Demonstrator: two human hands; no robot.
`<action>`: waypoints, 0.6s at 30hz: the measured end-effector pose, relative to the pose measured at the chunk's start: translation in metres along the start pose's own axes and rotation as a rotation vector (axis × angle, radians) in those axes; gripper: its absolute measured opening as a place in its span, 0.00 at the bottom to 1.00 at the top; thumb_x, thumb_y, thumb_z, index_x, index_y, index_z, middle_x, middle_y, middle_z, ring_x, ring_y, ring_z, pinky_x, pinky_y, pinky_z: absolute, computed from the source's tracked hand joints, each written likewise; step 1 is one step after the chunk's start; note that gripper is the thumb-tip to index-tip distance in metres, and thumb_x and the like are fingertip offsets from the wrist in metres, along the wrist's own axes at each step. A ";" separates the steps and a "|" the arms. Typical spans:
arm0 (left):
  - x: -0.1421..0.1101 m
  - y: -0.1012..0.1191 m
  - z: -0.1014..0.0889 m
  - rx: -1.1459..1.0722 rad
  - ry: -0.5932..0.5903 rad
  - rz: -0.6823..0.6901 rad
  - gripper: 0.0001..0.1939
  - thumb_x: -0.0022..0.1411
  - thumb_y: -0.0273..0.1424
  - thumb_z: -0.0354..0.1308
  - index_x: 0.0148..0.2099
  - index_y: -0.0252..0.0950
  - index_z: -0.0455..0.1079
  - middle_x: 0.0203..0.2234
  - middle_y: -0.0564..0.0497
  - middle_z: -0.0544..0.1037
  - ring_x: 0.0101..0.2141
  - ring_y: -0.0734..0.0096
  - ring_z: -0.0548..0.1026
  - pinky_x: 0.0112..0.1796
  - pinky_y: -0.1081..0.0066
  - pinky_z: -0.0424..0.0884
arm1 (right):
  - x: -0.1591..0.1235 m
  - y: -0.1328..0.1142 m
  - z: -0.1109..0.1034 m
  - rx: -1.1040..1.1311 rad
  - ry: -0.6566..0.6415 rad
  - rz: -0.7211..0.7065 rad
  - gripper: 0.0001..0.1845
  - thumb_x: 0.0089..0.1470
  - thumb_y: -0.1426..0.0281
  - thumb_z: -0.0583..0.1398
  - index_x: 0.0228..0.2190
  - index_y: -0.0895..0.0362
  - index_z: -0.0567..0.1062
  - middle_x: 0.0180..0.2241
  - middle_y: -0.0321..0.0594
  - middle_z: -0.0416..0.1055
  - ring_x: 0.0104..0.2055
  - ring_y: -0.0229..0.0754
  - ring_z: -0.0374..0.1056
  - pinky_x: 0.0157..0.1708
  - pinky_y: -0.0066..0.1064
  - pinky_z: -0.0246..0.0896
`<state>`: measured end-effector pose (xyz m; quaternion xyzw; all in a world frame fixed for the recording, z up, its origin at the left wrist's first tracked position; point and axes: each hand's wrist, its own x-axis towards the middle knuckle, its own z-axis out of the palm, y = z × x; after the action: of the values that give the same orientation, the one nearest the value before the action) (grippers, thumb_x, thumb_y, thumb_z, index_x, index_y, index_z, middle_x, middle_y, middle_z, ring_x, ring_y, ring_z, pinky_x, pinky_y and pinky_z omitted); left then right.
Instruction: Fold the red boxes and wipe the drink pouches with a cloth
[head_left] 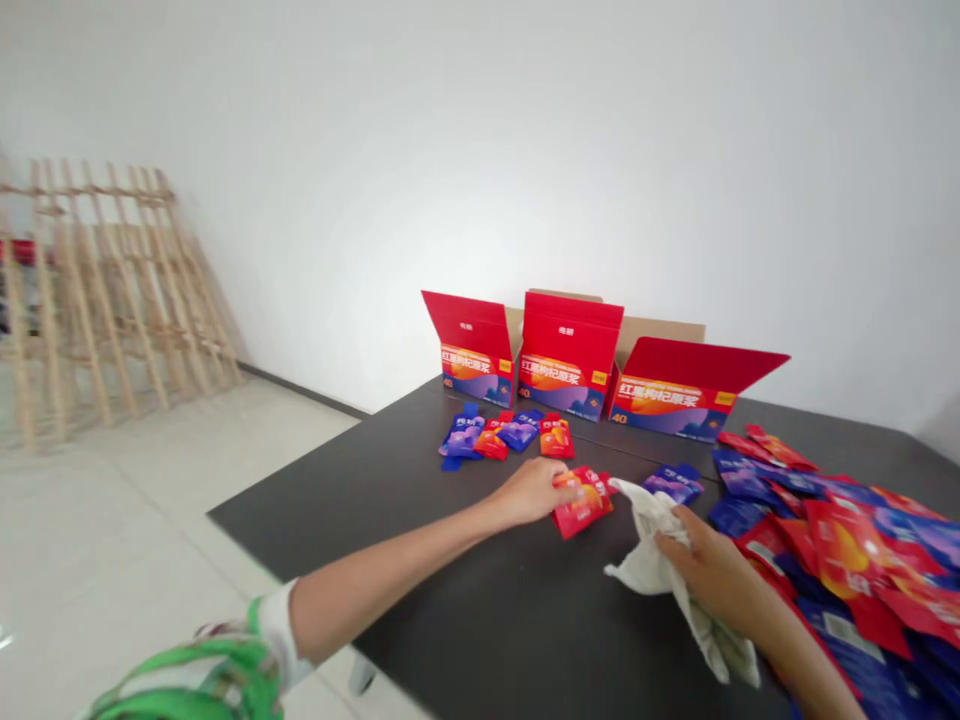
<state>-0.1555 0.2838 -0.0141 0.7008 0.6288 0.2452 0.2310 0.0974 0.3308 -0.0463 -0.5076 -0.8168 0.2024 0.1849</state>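
Observation:
Over the middle of the dark table, my left hand (536, 492) pinches the edge of a red pouch (583, 503) printed with orange fruit. To its right, my right hand (705, 560) is closed around a crumpled white cloth (651, 535), whose upper corner reaches close to the red pouch. Just behind the cloth lies a blue pouch (675, 483). Farther back is a short row of pouches, among them a blue one (461, 436) at the left end and a red one (556, 436) at the right end.
Three red and blue cartons with raised flaps, a left (476, 370), a middle (562, 375) and a right one (667, 400), stand at the table's back near the wall. A large heap of red and blue pouches (847, 540) covers the right side. Wooden racks (97, 290) lean far left.

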 end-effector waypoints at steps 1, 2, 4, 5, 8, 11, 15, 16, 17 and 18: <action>-0.015 -0.006 0.003 -0.075 -0.044 -0.038 0.20 0.54 0.46 0.53 0.37 0.32 0.67 0.24 0.51 0.75 0.22 0.73 0.72 0.22 0.77 0.63 | 0.002 -0.001 0.001 0.022 0.014 0.008 0.25 0.53 0.61 0.49 0.50 0.60 0.63 0.45 0.52 0.70 0.48 0.50 0.65 0.43 0.35 0.56; -0.029 -0.010 0.008 -0.160 -0.103 -0.076 0.19 0.51 0.44 0.57 0.38 0.33 0.68 0.24 0.51 0.75 0.22 0.72 0.72 0.22 0.77 0.64 | 0.004 -0.004 0.003 0.037 0.019 0.015 0.24 0.53 0.61 0.49 0.49 0.59 0.64 0.43 0.51 0.71 0.47 0.50 0.66 0.41 0.35 0.57; -0.049 -0.017 0.018 -0.302 -0.216 -0.128 0.17 0.50 0.40 0.59 0.38 0.33 0.69 0.24 0.52 0.76 0.24 0.72 0.74 0.24 0.76 0.66 | 0.003 -0.015 0.010 0.044 0.013 0.023 0.21 0.53 0.60 0.49 0.47 0.56 0.64 0.41 0.48 0.71 0.44 0.49 0.68 0.39 0.33 0.58; -0.056 -0.019 0.022 -0.333 -0.243 -0.134 0.14 0.51 0.38 0.57 0.37 0.33 0.69 0.23 0.52 0.76 0.25 0.71 0.74 0.25 0.76 0.67 | 0.000 -0.024 0.016 0.039 0.002 0.015 0.20 0.53 0.60 0.49 0.46 0.56 0.64 0.40 0.47 0.71 0.43 0.49 0.68 0.38 0.33 0.58; -0.064 -0.020 0.032 -0.345 -0.248 -0.118 0.09 0.53 0.32 0.53 0.33 0.33 0.69 0.21 0.51 0.75 0.24 0.71 0.74 0.25 0.76 0.67 | -0.013 -0.055 0.036 -0.005 -0.005 -0.055 0.18 0.54 0.63 0.49 0.45 0.57 0.63 0.40 0.46 0.70 0.43 0.47 0.67 0.39 0.31 0.57; -0.060 -0.018 0.037 -0.308 -0.181 -0.079 0.06 0.48 0.26 0.51 0.30 0.33 0.68 0.19 0.53 0.74 0.22 0.72 0.73 0.22 0.78 0.66 | -0.026 -0.083 0.053 -0.104 0.047 -0.189 0.17 0.53 0.67 0.52 0.45 0.56 0.62 0.43 0.44 0.68 0.45 0.46 0.65 0.41 0.30 0.56; -0.054 -0.019 0.042 -0.335 -0.186 -0.089 0.07 0.49 0.27 0.50 0.31 0.33 0.67 0.20 0.53 0.74 0.22 0.72 0.73 0.22 0.77 0.67 | -0.026 -0.094 0.055 -0.301 0.084 -0.158 0.14 0.51 0.68 0.55 0.41 0.54 0.64 0.40 0.43 0.68 0.45 0.46 0.64 0.39 0.31 0.56; -0.052 -0.020 0.044 -0.339 -0.206 -0.108 0.06 0.50 0.29 0.50 0.31 0.33 0.66 0.20 0.52 0.74 0.22 0.71 0.74 0.22 0.77 0.67 | -0.025 -0.094 0.053 -0.334 0.091 -0.115 0.13 0.51 0.68 0.55 0.41 0.54 0.64 0.40 0.43 0.68 0.44 0.46 0.64 0.39 0.31 0.56; -0.051 -0.021 0.045 -0.333 -0.220 -0.125 0.07 0.51 0.30 0.50 0.30 0.33 0.66 0.19 0.52 0.74 0.21 0.71 0.74 0.22 0.77 0.67 | -0.024 -0.093 0.052 -0.357 0.091 -0.087 0.13 0.52 0.68 0.55 0.41 0.55 0.64 0.40 0.43 0.68 0.44 0.46 0.64 0.38 0.31 0.57; -0.050 -0.021 0.045 -0.322 -0.224 -0.130 0.07 0.51 0.30 0.49 0.30 0.33 0.66 0.19 0.52 0.74 0.21 0.72 0.74 0.22 0.77 0.67 | -0.024 -0.093 0.051 -0.369 0.084 -0.082 0.13 0.52 0.68 0.55 0.41 0.55 0.63 0.40 0.43 0.68 0.44 0.46 0.64 0.38 0.31 0.57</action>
<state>-0.1477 0.2359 -0.0652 0.6355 0.5958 0.2476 0.4241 0.0113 0.2648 -0.0434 -0.5073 -0.8516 0.0200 0.1307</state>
